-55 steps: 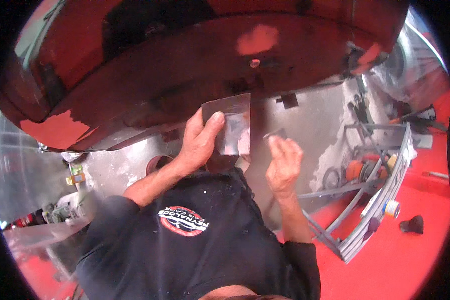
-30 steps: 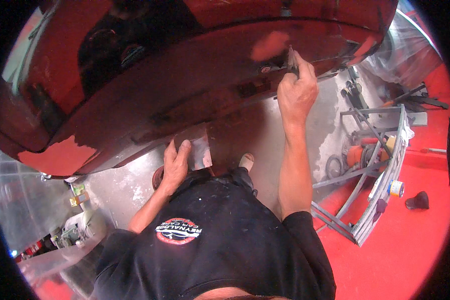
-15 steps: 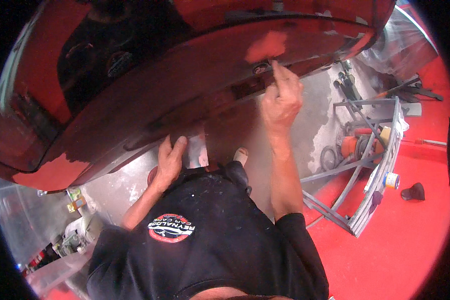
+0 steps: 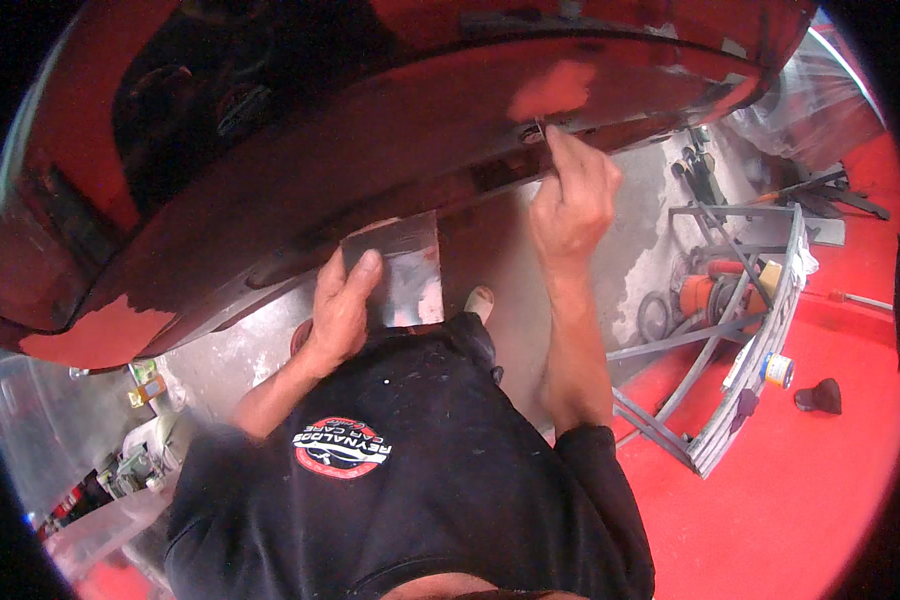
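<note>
Two grips show at the car (image 4: 320, 190): our left grip (image 4: 342, 305) is closed on the left side of a flat plate (image 4: 410, 260), thumb on top and fingers hidden beneath, while our right grip (image 4: 575, 205) is pinched nearly together on a thin blade (image 4: 541, 126), mostly hidden by the fingers. We see the plate between the car's lower edge and our shirt (image 4: 370, 510); the blade's tip is by a round fitting (image 4: 532, 134), just under a red patch (image 4: 552, 88), though we cannot tell whether it touches. We judge the plate light, stiff and smooth, perhaps slippery where its pale marks are wet, so we would take it by a bare edge. The blade looks light and may flex; we would pinch it well back from the tip. For containers, we have a small can (image 4: 777, 370) beside the grey frame (image 4: 755, 330), and a yellow box (image 4: 146, 390) at far left; we cannot see what is in either.
</note>
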Demonstrator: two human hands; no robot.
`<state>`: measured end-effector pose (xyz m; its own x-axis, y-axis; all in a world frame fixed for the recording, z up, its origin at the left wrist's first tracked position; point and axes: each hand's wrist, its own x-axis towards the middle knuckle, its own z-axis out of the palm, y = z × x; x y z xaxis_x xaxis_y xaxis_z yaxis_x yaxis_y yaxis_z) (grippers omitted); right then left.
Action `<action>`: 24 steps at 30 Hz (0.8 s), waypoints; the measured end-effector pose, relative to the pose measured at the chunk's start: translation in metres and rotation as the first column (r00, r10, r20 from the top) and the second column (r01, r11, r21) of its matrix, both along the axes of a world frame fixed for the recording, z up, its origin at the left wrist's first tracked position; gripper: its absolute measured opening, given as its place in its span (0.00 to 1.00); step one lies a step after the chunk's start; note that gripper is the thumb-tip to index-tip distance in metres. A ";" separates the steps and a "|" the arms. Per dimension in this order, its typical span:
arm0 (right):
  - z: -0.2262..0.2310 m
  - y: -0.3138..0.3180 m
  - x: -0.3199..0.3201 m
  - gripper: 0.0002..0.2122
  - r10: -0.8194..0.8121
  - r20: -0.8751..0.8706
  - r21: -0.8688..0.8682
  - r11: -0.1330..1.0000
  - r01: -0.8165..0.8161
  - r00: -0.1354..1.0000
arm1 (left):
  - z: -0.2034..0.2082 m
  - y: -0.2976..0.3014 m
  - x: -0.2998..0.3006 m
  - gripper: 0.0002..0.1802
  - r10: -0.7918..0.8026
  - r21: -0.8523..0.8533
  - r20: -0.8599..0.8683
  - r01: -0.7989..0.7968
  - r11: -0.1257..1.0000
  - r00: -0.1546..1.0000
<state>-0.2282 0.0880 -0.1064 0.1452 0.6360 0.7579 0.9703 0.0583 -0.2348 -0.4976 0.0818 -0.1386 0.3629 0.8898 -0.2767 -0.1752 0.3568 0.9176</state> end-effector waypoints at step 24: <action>-0.028 -0.232 0.093 0.10 0.177 -0.979 0.185 0.979 0.089 0.098 | 0.000 -0.042 0.223 0.14 0.021 -0.016 0.119 -0.020 1.000 0.993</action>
